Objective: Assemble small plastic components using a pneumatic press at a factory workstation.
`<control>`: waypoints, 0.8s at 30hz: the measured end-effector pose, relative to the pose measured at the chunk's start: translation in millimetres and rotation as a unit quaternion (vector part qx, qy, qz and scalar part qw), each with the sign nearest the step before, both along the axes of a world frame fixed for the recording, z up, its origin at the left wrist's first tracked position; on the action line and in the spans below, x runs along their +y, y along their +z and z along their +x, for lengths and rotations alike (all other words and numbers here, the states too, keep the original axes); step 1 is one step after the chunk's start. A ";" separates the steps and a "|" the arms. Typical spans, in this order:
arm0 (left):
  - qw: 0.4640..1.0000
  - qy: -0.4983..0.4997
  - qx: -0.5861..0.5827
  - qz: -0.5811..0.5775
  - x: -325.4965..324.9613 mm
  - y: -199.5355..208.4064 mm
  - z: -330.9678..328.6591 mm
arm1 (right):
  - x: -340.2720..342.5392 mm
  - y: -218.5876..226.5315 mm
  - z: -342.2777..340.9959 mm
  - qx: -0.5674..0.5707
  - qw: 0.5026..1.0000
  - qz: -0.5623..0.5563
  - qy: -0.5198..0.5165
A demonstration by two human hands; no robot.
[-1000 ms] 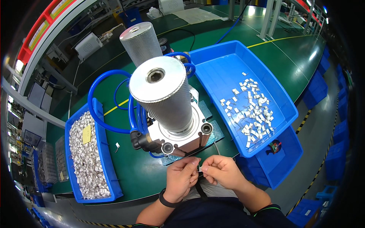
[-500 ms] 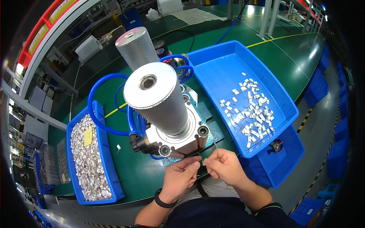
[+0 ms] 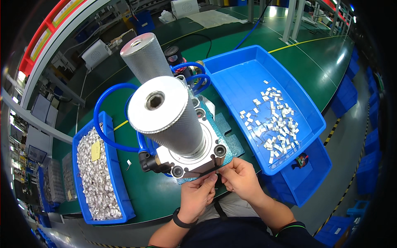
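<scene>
At the front edge of a metal press [image 3: 191, 144] with knurled cylinders, my two hands work close together. My right hand [image 3: 242, 182] is closed in a pinch at the press's front right corner, on a small white component with wire leads that its fingers and the press edge now mostly hide. My left hand [image 3: 196, 196], a dark band on its wrist, is also pinched, thumb against forefinger, just under the same edge. What lies between its fingertips is too small to make out. The hands' fingertips nearly meet.
A blue tray [image 3: 221, 84] on the right holds scattered white components with leads. A narrower blue bin [image 3: 128, 206] on the left is full of similar pieces, with a yellow note [image 3: 96, 151]. Blue air hoses [image 3: 99, 124] loop beside the press. Another blue bin [image 3: 308, 182] sits lower right.
My right hand has moved slightly forward to the press edge, and the white component seen between the fingertips is now mostly hidden. The press appears shifted and tilted slightly left in view.
</scene>
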State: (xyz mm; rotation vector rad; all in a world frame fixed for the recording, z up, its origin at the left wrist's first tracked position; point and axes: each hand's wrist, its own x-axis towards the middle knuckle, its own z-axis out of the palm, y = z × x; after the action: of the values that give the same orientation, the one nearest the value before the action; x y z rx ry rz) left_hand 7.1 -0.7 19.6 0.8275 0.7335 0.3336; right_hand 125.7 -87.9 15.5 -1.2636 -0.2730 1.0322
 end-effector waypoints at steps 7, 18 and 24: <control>1.000 0.008 -0.011 -0.006 -2.0 0.1 0.7 | -0.2 -1.5 1.1 0.003 1.000 -0.001 0.005; 1.000 0.004 -0.012 -0.020 -0.4 -0.5 0.4 | 1.2 -0.7 3.2 -0.004 1.000 -0.008 0.007; 0.999 0.002 -0.025 -0.024 -0.4 -0.4 -0.3 | 1.2 -2.6 3.2 -0.010 1.000 -0.005 0.011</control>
State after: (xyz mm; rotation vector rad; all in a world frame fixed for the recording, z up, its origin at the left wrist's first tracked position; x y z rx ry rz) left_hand 6.8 -1.1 19.3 0.7696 0.6950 0.3371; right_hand 128.9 -86.7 12.9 -1.2840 -0.2988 1.0412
